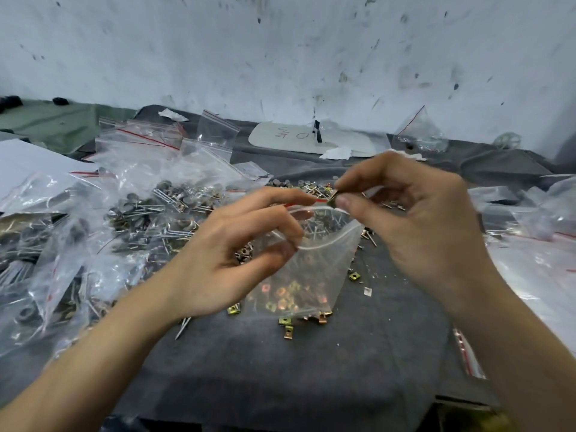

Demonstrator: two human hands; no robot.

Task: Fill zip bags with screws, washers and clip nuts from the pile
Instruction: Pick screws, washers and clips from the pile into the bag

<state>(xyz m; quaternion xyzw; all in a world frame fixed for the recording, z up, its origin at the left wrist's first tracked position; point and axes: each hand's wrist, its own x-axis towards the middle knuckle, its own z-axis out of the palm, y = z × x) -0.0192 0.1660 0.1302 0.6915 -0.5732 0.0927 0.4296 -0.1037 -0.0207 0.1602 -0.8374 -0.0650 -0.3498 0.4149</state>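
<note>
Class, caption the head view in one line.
Left hand holds zip bag open; right hand pinches clip nut at its mouth.

Heaped clear plastic zip bags of screws (78,244) lie left on the dark cloth-covered bench (280,385). Small brass clip nuts (285,321) lie centre, just before the open clear zip bag (324,260). The metal screw-and-washer pile (299,183) lies behind it.

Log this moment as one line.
left hand: holds clear plastic zip bag open | right hand: pinches brass-coloured clip nut at bag mouth

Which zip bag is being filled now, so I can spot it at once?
On the dark cloth, look at the middle, between left hand and right hand. The left holds the mouth of this zip bag open. Unlike the screw-filled bags heaped to the left, its bottom holds brass-coloured clip nuts.
</note>
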